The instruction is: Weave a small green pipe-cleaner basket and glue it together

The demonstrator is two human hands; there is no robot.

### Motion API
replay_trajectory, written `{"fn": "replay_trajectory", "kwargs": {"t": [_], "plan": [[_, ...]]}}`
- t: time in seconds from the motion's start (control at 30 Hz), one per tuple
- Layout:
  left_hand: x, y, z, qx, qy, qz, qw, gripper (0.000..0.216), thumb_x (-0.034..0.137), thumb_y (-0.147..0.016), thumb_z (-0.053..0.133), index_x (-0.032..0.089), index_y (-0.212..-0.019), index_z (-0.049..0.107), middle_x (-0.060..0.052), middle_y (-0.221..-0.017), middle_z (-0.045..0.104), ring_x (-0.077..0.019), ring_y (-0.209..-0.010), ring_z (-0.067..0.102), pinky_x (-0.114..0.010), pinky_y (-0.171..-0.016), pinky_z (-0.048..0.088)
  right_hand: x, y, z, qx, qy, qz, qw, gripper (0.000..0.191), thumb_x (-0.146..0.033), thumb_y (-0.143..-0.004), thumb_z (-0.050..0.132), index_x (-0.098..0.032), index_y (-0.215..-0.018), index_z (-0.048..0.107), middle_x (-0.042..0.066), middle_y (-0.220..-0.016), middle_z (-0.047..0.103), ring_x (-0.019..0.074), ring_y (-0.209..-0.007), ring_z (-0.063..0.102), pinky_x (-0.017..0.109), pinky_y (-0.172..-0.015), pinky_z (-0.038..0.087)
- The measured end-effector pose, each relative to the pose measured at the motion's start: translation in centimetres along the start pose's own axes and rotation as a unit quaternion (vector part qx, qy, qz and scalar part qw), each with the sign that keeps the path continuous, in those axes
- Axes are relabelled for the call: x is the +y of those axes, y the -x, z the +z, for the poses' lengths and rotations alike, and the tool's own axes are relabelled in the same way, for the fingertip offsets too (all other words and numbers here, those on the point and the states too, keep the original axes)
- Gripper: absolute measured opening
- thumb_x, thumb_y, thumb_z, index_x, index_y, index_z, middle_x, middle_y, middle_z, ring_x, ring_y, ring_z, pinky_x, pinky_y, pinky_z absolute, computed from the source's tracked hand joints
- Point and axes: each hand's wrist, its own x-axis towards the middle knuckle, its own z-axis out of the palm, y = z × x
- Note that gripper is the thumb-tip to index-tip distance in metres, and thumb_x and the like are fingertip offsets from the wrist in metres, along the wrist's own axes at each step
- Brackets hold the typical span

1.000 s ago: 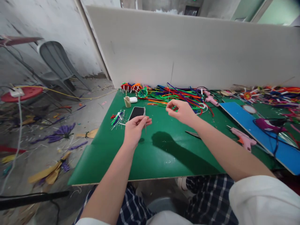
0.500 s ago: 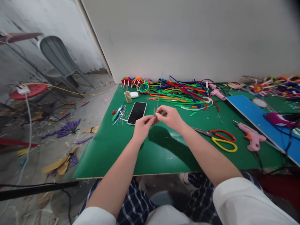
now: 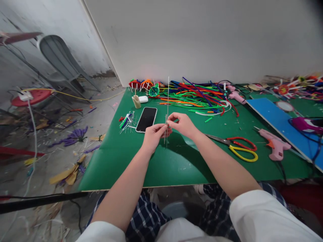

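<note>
Over the green table, my left hand (image 3: 154, 137) is closed in a pinch on a few short, thin grey wires (image 3: 165, 140), whose ends stick out above and below the fingers. My right hand (image 3: 183, 124) touches the left fingertips, its thumb and forefinger pinched at the foot of a long thin wire (image 3: 168, 97). That wire stands almost upright, reaching up in front of the board at the back. Fingers hide where the long wire meets the short ones. A phone (image 3: 146, 119) with a dark screen lies just left of my hands.
Scissors (image 3: 243, 153) with red and yellow handles and a pink glue gun (image 3: 276, 143) lie right. Colored pipe cleaners (image 3: 196, 97) are heaped at the back. Short wire pieces (image 3: 128, 121) lie left of the phone. A blue board (image 3: 280, 124) rests at the right.
The long wire has gone from slightly tilted to nearly upright. More of the short wires' lower ends now shows below my left fingers. Both hands stay together, and the view has shifted slightly.
</note>
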Motion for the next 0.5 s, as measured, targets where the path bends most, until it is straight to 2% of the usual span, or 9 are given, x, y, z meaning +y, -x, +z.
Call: {"fn": "replay_trajectory", "kwargs": {"t": [0.5], "plan": [[0.08,0.12,0.05,-0.010,0.033,-0.029,0.999,0.030,0.035,-0.065,0.064,0.012,-0.085,0.064,-0.006,-0.075,0.068,-0.0188,-0.071,0.064,-0.034,-0.068,0.051,0.48,-0.12,0.21,0.010,-0.063,0.030,0.997,0.013,-0.027,-0.069,0.049,-0.015,-0.070,0.055,-0.001,-0.066,0.056,0.0102,-0.062,0.051,0.026,-0.064,0.042]]}}
